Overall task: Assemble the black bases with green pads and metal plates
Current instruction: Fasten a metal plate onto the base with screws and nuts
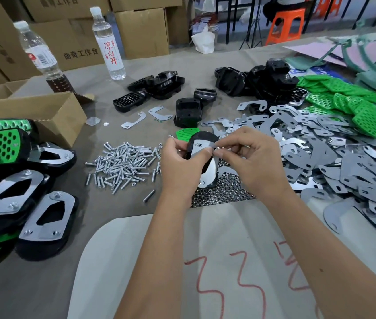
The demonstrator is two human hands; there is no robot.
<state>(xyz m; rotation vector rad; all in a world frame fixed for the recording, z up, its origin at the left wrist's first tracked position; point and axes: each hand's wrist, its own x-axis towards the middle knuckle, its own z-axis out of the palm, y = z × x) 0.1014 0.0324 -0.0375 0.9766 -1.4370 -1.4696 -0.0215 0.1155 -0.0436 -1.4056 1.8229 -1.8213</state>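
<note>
Black base (202,139) in work, held up over the nut pile (221,189) at near centre, metal plate (205,157) laid on its upper face, a green pad (185,134) showing at its far-left edge. My left hand (182,157) grips the base from the left, thumb pressed on the plate. My right hand (249,155) pinches something small and bright at the plate's far corner — I judge a nut going onto a screw end, too small to confirm.

Done so far: a stack of finished units (21,180) at near left, plates fastened on.

Left: many loose bases (263,77) far right and more far centre, green pads (348,100) far right, a big spread of plates (320,146) on the right, screws (124,162) heaped left of my hands. Judgement — the batch is early; stock far outnumbers finished pieces.
</note>
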